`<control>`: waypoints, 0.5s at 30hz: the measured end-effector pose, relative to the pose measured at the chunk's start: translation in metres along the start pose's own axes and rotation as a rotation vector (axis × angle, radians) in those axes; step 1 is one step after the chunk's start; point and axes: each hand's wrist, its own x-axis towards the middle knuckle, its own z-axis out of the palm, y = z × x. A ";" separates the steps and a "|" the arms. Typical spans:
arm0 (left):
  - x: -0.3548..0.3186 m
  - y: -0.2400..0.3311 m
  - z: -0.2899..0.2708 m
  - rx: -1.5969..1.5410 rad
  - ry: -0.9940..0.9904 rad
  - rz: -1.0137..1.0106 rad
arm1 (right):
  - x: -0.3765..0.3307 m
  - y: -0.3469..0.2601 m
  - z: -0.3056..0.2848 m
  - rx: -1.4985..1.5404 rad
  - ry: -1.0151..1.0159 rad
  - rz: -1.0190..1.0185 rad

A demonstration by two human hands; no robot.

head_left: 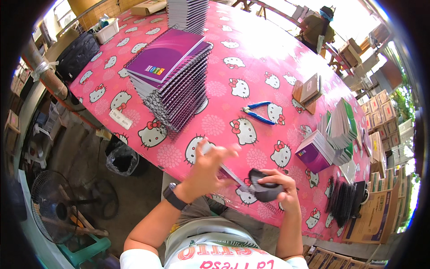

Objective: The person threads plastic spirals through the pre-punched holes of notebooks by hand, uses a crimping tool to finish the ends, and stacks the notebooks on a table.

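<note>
My right hand [284, 186] is closed round a black, rounded tape dispenser [265, 190], held just above the near edge of the pink table. A narrow, pale strip of tape [232, 175] runs from the dispenser up to my left hand [204, 175]. The fingers of that hand are spread and slightly blurred; whether they touch the strip I cannot tell. Ahead of my left hand rises a tall stack of purple spiral notebooks [168, 58]. Blue-handled pliers [260, 113] lie on the table beyond my hands.
More spiral-bound books [187, 15] are piled at the far side. To the right stand purple notebooks [316, 152], green-edged books [342, 123] and black binding coils [341, 201]. A floor fan [53, 206] and a lined bin [122, 159] are at left. Another person [317, 31] sits far right.
</note>
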 end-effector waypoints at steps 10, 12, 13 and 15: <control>-0.001 -0.017 0.001 -0.283 0.064 -0.155 | 0.011 0.022 0.001 -0.053 -0.110 0.118; -0.004 -0.017 0.004 -0.445 0.076 -0.250 | 0.005 0.023 -0.004 0.011 -0.071 0.108; -0.006 -0.019 0.008 -0.539 0.076 -0.287 | 0.001 0.022 -0.008 0.073 -0.077 0.100; -0.011 -0.028 0.015 -0.649 -0.044 -0.297 | -0.005 0.018 -0.005 0.229 -0.124 0.022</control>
